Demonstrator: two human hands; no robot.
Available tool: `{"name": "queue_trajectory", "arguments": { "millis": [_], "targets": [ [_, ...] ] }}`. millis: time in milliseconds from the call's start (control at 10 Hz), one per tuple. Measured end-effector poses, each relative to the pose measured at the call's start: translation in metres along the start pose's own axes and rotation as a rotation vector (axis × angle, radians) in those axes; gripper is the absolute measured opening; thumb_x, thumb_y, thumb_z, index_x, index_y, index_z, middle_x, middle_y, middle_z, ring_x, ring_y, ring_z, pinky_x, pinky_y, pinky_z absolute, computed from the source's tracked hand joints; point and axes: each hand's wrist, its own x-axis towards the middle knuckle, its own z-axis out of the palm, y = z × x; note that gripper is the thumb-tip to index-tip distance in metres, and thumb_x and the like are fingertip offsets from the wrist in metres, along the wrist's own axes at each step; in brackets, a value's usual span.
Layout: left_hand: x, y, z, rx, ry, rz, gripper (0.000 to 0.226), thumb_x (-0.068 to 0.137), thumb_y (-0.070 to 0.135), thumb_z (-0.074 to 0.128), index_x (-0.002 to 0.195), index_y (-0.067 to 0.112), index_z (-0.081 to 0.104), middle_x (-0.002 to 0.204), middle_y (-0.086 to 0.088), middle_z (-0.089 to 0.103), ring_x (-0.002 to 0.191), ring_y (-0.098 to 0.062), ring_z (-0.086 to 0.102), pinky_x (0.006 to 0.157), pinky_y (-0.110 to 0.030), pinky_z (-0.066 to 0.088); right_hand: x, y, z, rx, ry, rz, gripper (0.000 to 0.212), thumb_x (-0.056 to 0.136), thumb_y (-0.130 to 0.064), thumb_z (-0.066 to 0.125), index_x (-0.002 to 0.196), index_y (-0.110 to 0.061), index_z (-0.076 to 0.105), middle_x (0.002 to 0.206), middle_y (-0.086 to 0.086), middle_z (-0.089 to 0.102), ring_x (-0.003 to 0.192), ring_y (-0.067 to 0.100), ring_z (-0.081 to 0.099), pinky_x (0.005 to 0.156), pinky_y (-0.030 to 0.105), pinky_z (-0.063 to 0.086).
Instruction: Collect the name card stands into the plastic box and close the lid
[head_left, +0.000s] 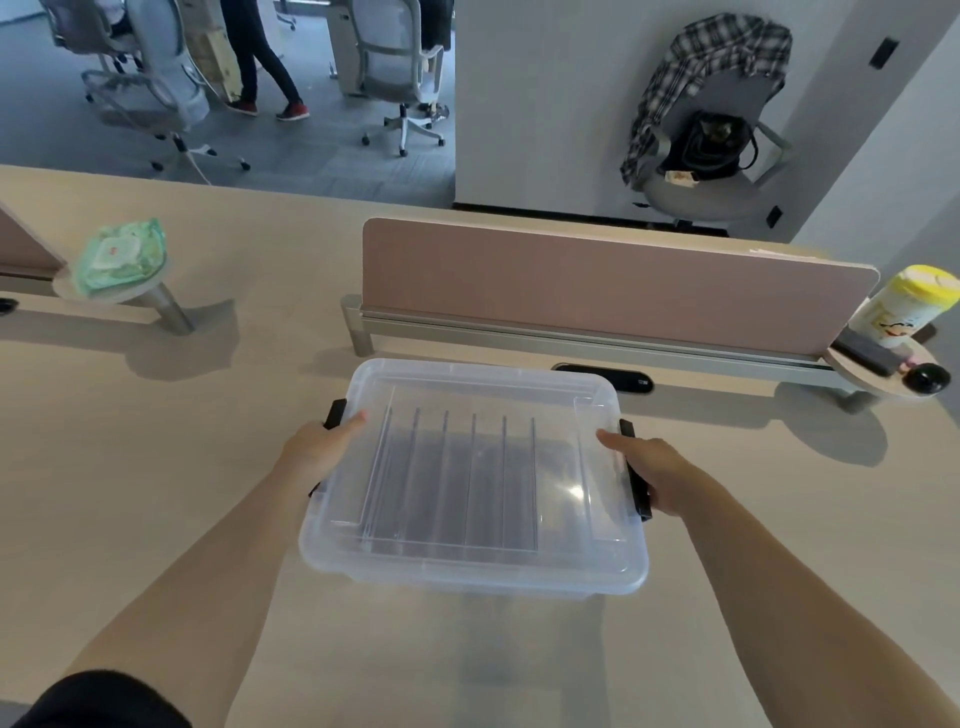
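Arms: both forearms reached forward over the desk (156, 467), bare, converging on the box (472, 571).
Left hand (317, 447): pressed flat on the box's left side by the black latch (335, 413), fingers on the lid (467, 384) edge.
Right hand (649, 467): flat against the right latch (636, 467), fingers partly extended.
Box: between the hands, lid on, clear stands (457, 478) upright in a row inside.
Room: bare desk left, right and nearer; divider (597, 291) just beyond.
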Motion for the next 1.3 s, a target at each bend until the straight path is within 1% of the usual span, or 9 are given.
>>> {"name": "queue_trajectory", "arguments": {
  "millis": [200, 300, 400, 700, 900, 1000, 1100, 1200, 1300],
  "targets": [
    [-0.008, 0.002, 0.008, 0.023, -0.028, -0.005, 0.111, 0.05, 0.081, 0.072, 0.134, 0.012, 0.048, 0.124, -0.01, 0.06, 0.106, -0.032, 0.059, 0.087, -0.042, 0.05, -0.016, -0.005, 0.022, -0.227, 0.085, -0.029, 0.098, 0.066, -0.062, 0.082, 0.135, -0.004, 0.041, 0.117, 0.011, 0.057, 0.104, 0.032, 0.06, 0.07, 0.04, 0.051],
    [-0.015, 0.013, 0.012, 0.165, -0.079, 0.059, 0.133, 0.051, 0.075, 0.079, 0.155, 0.025, 0.011, 0.153, -0.01, 0.03, 0.133, -0.036, 0.043, 0.097, -0.045, 0.045, -0.018, -0.005, 0.036, -0.432, 0.171, -0.005, 0.132, 0.061, -0.061, 0.085, 0.152, -0.003, 0.009, 0.145, 0.018, 0.035, 0.132, 0.037, 0.043, 0.096, 0.049, 0.045],
    [-0.013, 0.018, 0.01, 0.283, -0.104, 0.062, 0.139, 0.048, 0.079, 0.077, 0.155, 0.03, 0.003, 0.154, -0.011, 0.024, 0.136, -0.037, 0.039, 0.102, -0.049, 0.045, -0.016, -0.008, 0.04, -0.505, 0.194, 0.022, 0.141, 0.059, -0.061, 0.086, 0.153, -0.002, 0.0, 0.151, 0.019, 0.029, 0.135, 0.036, 0.04, 0.101, 0.047, 0.042],
    [-0.02, 0.026, 0.018, 0.476, -0.061, 0.0, 0.135, 0.055, 0.086, 0.064, 0.15, 0.001, 0.019, 0.142, -0.012, 0.031, 0.131, -0.031, 0.038, 0.102, -0.04, 0.043, -0.006, -0.008, 0.051, -0.649, 0.271, 0.08, 0.149, 0.052, -0.072, 0.083, 0.15, 0.005, 0.0, 0.141, 0.019, 0.036, 0.13, 0.034, 0.041, 0.103, 0.045, 0.046],
    [-0.014, 0.024, 0.027, 0.492, -0.089, -0.126, 0.165, 0.024, 0.106, 0.031, 0.148, -0.001, 0.019, 0.145, -0.016, 0.027, 0.121, -0.036, 0.038, 0.094, -0.042, 0.042, -0.004, -0.007, 0.068, -0.634, 0.394, 0.12, 0.136, 0.06, -0.069, 0.081, 0.147, 0.004, 0.007, 0.142, 0.021, 0.037, 0.132, 0.036, 0.041, 0.107, 0.045, 0.04],
    [-0.046, 0.018, 0.034, 0.478, 0.058, 0.016, 0.125, 0.071, 0.088, 0.04, 0.153, 0.007, -0.008, 0.155, -0.02, 0.016, 0.138, -0.039, 0.025, 0.111, -0.047, 0.028, -0.014, 0.0, 0.058, -0.512, 0.318, 0.042, 0.129, 0.064, -0.066, 0.08, 0.15, -0.003, 0.009, 0.147, 0.021, 0.033, 0.133, 0.038, 0.04, 0.107, 0.049, 0.041],
    [-0.072, -0.013, 0.047, 0.649, 0.219, 0.381, 0.084, 0.09, 0.073, 0.021, 0.156, 0.025, 0.0, 0.161, -0.016, 0.004, 0.144, -0.042, 0.011, 0.116, -0.051, 0.016, -0.055, -0.018, 0.035, -0.289, 0.143, -0.128, 0.101, 0.069, -0.066, 0.075, 0.143, -0.01, 0.034, 0.141, 0.014, 0.047, 0.125, 0.033, 0.05, 0.102, 0.048, 0.046],
    [-0.076, -0.028, 0.048, 0.738, 0.209, 0.455, 0.076, 0.091, 0.07, 0.01, 0.156, 0.03, 0.008, 0.164, -0.005, 0.006, 0.148, -0.042, 0.002, 0.119, -0.051, 0.011, -0.146, -0.076, -0.003, 0.045, 0.032, -0.586, 0.054, 0.074, -0.053, 0.077, 0.118, -0.023, 0.065, 0.118, 0.005, 0.07, 0.117, 0.032, 0.063, 0.098, 0.042, 0.051],
    [-0.075, -0.027, 0.048, 0.771, 0.225, 0.458, 0.078, 0.09, 0.071, 0.007, 0.156, 0.029, 0.006, 0.165, -0.002, 0.006, 0.148, -0.041, 0.0, 0.119, -0.05, 0.01, -0.277, -0.115, -0.04, 0.304, -0.171, -1.08, 0.04, 0.074, -0.047, 0.076, 0.105, -0.023, 0.072, 0.103, 0.005, 0.074, 0.109, 0.033, 0.068, 0.095, 0.038, 0.054]
  ]
}}
